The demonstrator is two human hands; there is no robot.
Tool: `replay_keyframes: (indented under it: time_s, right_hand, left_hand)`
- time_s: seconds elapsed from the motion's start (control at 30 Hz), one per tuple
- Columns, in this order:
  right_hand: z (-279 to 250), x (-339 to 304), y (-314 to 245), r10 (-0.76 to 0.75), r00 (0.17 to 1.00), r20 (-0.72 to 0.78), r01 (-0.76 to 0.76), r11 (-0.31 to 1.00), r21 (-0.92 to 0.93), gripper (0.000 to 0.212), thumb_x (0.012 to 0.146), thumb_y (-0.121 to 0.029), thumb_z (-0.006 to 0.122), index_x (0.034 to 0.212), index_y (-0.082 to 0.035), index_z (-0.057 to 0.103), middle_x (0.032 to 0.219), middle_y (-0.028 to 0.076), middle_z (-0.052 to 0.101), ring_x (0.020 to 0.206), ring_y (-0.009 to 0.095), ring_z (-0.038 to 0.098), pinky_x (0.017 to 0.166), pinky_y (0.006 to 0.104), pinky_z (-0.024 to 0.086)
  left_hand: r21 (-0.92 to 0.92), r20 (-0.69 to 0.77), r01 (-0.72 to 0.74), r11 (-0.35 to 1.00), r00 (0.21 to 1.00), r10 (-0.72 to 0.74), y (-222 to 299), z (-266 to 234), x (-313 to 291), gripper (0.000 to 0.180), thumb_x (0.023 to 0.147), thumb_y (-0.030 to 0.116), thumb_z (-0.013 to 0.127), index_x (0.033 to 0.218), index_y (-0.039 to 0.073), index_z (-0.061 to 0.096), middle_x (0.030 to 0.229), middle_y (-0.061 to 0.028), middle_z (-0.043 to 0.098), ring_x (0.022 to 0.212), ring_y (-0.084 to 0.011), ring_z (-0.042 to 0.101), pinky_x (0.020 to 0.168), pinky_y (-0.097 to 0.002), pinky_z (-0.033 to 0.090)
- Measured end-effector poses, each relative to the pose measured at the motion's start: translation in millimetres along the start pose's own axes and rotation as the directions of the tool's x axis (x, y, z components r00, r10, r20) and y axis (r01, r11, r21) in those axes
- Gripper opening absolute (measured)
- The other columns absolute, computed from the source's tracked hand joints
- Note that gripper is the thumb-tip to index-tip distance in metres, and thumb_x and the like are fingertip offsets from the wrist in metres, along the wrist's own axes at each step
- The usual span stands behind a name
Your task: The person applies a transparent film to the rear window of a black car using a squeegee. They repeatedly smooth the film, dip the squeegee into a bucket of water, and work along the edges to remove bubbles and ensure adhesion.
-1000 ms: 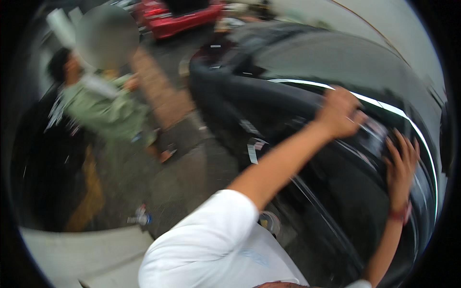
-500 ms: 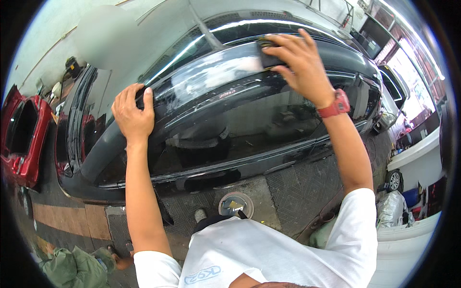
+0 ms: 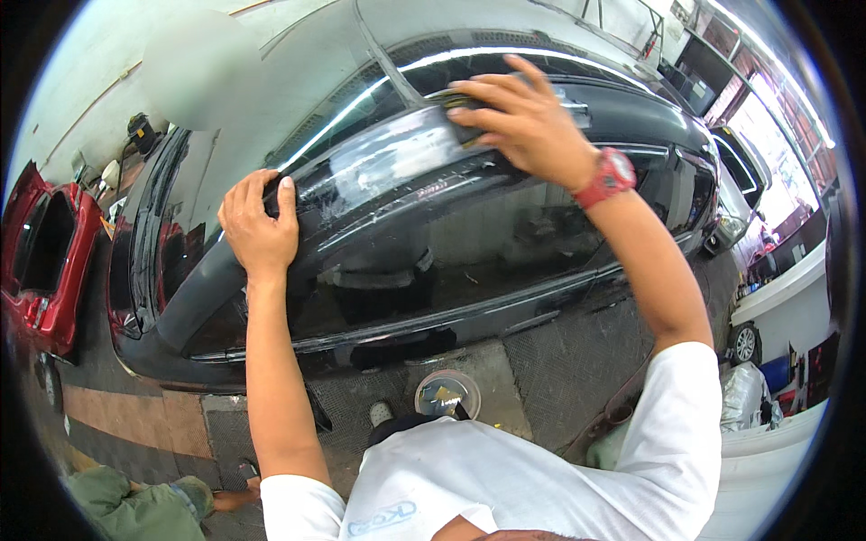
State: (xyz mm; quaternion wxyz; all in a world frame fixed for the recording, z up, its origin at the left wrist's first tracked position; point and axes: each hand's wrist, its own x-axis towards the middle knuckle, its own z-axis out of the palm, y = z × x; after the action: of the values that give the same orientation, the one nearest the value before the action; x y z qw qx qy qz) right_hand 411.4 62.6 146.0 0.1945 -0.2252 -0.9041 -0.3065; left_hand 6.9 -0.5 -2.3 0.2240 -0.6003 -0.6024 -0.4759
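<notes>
A black car (image 3: 505, 239) stands in front of me, with a dull, whitish-grey patch (image 3: 388, 164) along its roof edge. My right hand (image 3: 532, 126), a red watch (image 3: 610, 178) on its wrist, is closed around a dark block-shaped pad (image 3: 460, 115). That pad lies at the right part of the patch, blurred by motion; its underside is hidden. To the left of the patch, my left hand (image 3: 260, 225) rests on the roof edge, thumb and fingers apart. Nothing held shows in it, though its fingertips are partly hidden.
A round tub (image 3: 420, 397) with liquid and small pieces stands on the floor near my feet. At far left is a red car part (image 3: 68, 261) with a window opening. Another person's green-clothed legs (image 3: 149, 505) show at lower left. A silver vehicle (image 3: 732, 216) stands at right.
My right hand has moved left along the roof with the dark pad, over the right part of the grey patch. My left hand stays at the roof edge; the view has shifted slightly.
</notes>
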Motion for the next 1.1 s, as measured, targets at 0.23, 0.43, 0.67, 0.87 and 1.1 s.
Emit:
replay_keyframes:
  time_s: [0.23, 0.43, 0.67, 0.87, 1.1]
  right_hand:
    - [15.9, 33.1, -32.4, 0.033, 0.999, -0.030, -0.030, 0.996, 0.086, 0.052, 0.092, -0.015, 0.086, 0.143, -0.022, 0.076, 0.163, 0.003, 0.066, 0.153, 0.026, 0.059, 0.139, 0.0587, 0.029]
    - [6.8, 23.2, -20.9, -0.060, 0.998, -0.010, 0.060, 0.998, 0.023, 0.057, 0.087, -0.016, 0.089, 0.142, -0.025, 0.077, 0.166, 0.001, 0.065, 0.153, 0.026, 0.058, 0.141, 0.0590, 0.028]
    - [30.6, 62.4, -86.8, -0.117, 0.990, -0.084, 0.123, 0.990, 0.064, 0.051, 0.088, -0.017, 0.089, 0.137, -0.024, 0.076, 0.160, 0.003, 0.066, 0.149, 0.026, 0.060, 0.140, 0.0574, 0.031]
    - [-18.0, -2.1, -51.8, 0.072, 0.993, -0.092, -0.079, 0.994, -0.074, 0.048, 0.090, -0.019, 0.089, 0.137, -0.020, 0.077, 0.151, 0.007, 0.069, 0.144, 0.029, 0.063, 0.139, 0.0608, 0.031]
    - [-22.6, -105.4, -226.1, 0.736, 0.675, -0.047, -0.521, 0.521, 0.676, 0.056, 0.088, -0.020, 0.097, 0.138, -0.005, 0.075, 0.141, 0.024, 0.069, 0.130, 0.046, 0.070, 0.113, 0.0509, 0.056]
  left_hand:
    - [-0.046, -0.016, 0.019, 0.999, 1.000, -0.020, 1.6, 3.5, 1.4, 0.029, 0.105, 0.037, 0.077, 0.117, 0.011, 0.081, 0.122, -0.0077, 0.081, 0.122, -0.0330, 0.072, 0.111, -0.0496, 0.049]
    - [-0.052, -0.043, 0.013, 0.999, 0.999, -0.016, -7.3, 0.4, -0.1, 0.030, 0.104, 0.038, 0.078, 0.115, 0.010, 0.081, 0.122, -0.0084, 0.081, 0.122, -0.0335, 0.072, 0.113, -0.0500, 0.048]
    - [-0.046, -0.040, -0.003, 0.999, 0.999, 0.001, -3.2, 0.9, -2.3, 0.027, 0.107, 0.037, 0.076, 0.121, 0.013, 0.081, 0.125, -0.0074, 0.082, 0.125, -0.0321, 0.072, 0.113, -0.0483, 0.047]
    - [-0.322, -0.122, 0.019, 0.947, 0.991, -0.061, 37.0, -30.5, -12.3, 0.024, 0.106, 0.022, 0.078, 0.126, 0.008, 0.080, 0.133, -0.0137, 0.080, 0.127, -0.0351, 0.072, 0.117, -0.0494, 0.049]
    - [-0.770, 0.613, 0.543, 0.336, 0.775, 0.151, 162.4, -97.7, -157.1, 0.039, 0.116, 0.026, 0.070, 0.147, 0.004, 0.062, 0.153, -0.0178, 0.068, 0.143, -0.0297, 0.065, 0.122, -0.0467, 0.053]
